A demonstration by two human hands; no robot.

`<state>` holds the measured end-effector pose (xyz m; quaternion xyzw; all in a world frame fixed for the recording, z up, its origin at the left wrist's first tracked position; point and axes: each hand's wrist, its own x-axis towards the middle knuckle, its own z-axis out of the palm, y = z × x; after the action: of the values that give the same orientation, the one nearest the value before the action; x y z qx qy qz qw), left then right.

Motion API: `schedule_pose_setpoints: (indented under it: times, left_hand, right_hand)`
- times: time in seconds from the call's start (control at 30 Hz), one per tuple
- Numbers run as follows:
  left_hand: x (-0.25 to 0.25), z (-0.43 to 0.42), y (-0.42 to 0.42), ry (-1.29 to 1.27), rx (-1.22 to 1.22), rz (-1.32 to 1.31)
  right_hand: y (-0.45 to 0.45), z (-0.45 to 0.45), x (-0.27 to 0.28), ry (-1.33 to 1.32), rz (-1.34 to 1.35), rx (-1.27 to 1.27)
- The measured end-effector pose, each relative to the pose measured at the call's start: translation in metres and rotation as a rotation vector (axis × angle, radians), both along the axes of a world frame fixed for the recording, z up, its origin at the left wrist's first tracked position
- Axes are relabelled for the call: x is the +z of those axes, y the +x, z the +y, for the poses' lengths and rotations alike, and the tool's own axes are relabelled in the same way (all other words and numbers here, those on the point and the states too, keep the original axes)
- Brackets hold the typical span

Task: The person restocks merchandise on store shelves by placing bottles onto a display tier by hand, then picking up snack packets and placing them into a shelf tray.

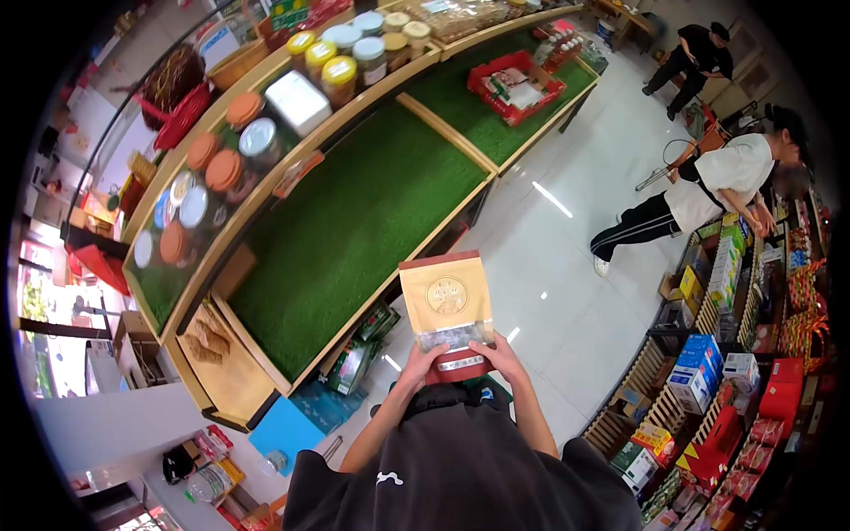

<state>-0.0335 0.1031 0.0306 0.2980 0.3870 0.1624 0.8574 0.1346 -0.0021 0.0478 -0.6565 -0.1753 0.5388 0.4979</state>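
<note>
A tan paper pouch [445,274] with a dark red top edge, a round printed emblem and a clear window strip is held upright in front of my body. Its lower band is dark red with pale lettering. My left hand [420,365] grips the lower left side, thumb on the front. On the lower right side, my right hand [500,354] is closed the same way, thumb near the window. The other fingers of both hands are hidden behind the pouch. Just beyond it lies the wooden display stand [482,181] lined with green turf [354,221].
Jars with lids [226,168] and a white box [297,102] line the stand's upper tier. A red crate [515,86] sits farther along. Shelves of boxed goods [699,372] stand right of the tiled aisle [549,283]. One person [726,177] bends there; another [704,57] is behind.
</note>
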Motion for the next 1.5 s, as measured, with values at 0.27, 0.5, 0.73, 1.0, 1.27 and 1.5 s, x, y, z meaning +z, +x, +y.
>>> schedule_pose_setpoints:
  times: [0.27,0.5,0.73,1.0,1.27,1.5]
  left_hand:
    - [0.006,0.033,0.170,-0.180,-0.089,-0.027]
    - [-0.002,0.056,0.289,-0.148,-0.179,-0.083]
    - [-0.038,0.125,0.411,-0.190,-0.137,-0.076]
    - [-0.035,0.241,0.496,-0.297,0.033,-0.154]
    - [-0.099,0.342,0.565,-0.092,0.363,0.023]
    - [-0.175,0.392,0.604,-0.071,0.626,0.130]
  right_hand:
    - [0.166,0.021,0.024,0.074,0.082,-0.050]
    - [0.267,0.027,0.007,0.113,-0.024,-0.174]
    - [0.384,0.102,-0.015,0.109,-0.087,-0.194]
    - [0.513,0.259,-0.032,0.021,-0.102,0.205]
    - [0.598,0.410,-0.093,-0.006,-0.083,0.453]
    - [0.630,0.501,-0.209,-0.007,-0.219,0.528]
